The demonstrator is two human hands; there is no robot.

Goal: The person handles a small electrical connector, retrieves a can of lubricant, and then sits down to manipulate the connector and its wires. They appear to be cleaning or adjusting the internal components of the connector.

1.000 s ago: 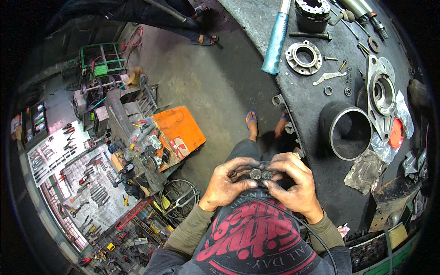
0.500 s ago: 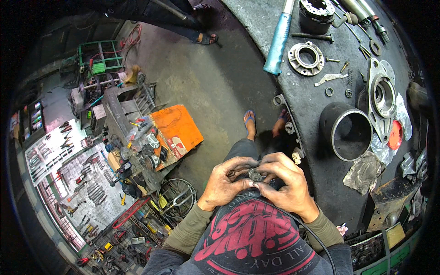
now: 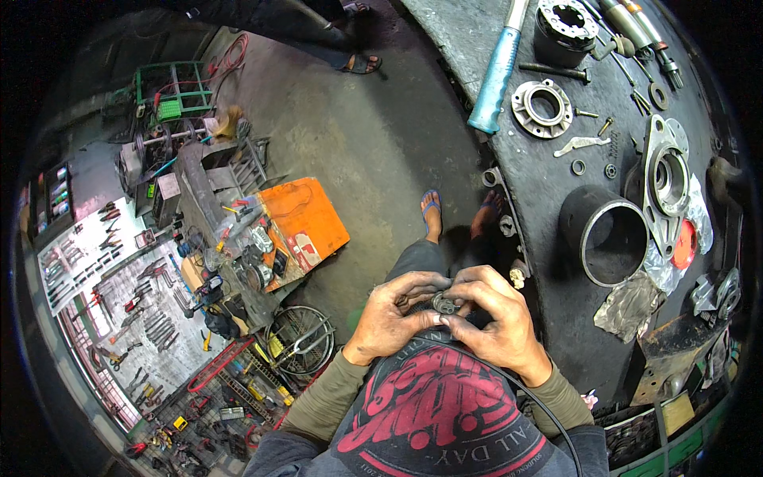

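Note:
In front of my chest, both hands grip one small round metal part with a dark, greasy look. My left hand pinches its left side between thumb and fingers. From the other side my right hand closes on it, with fingertips over the top and the thumb below. The fingers cover much of the part, so its full shape is hidden. A dark cable runs across my shirt below the hands.
On the dark workbench at right lie a blue-gripped tool handle, a flanged ring, a steel cylinder and a housing plate. An orange panel and tool board are at left. Another person's sandalled foot shows at top.
The view has turned slightly, so the bench and its parts sit a little lower and farther right. Both hands keep nearly the same grip on the small part.

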